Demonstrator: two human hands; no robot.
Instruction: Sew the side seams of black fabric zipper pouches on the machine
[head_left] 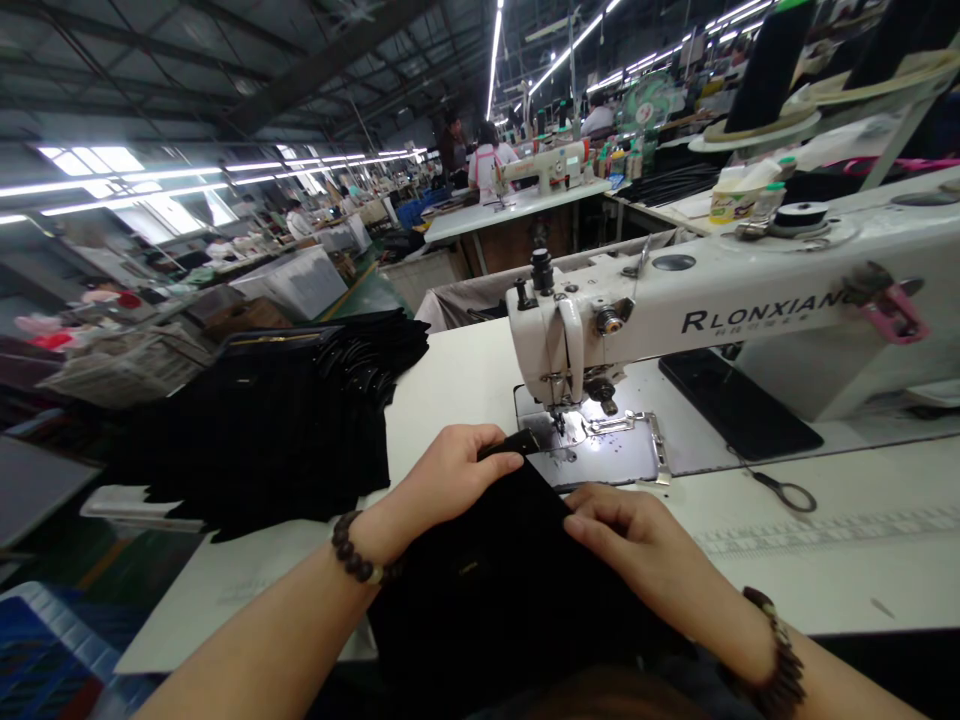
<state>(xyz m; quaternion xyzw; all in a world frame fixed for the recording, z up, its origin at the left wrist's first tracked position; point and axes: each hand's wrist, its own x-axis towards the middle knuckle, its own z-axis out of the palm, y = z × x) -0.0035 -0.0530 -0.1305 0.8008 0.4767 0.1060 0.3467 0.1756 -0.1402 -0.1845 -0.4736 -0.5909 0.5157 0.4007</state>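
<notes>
A piece of black fabric (495,590) lies on the white table in front of me, its far corner at the needle plate (600,450) of a white sewing machine (750,290). My left hand (450,475) is closed, pinching the fabric's far left edge close to the presser foot (559,420). My right hand (637,545) is closed too, gripping the fabric's right edge just in front of the lit needle plate. Both wrists carry bead bracelets.
A big pile of black fabric pieces (277,420) covers the table's left part. Small thread snips (784,490) lie on the table at the right, near a printed ruler strip (825,530). Other people and sewing machines stand farther back.
</notes>
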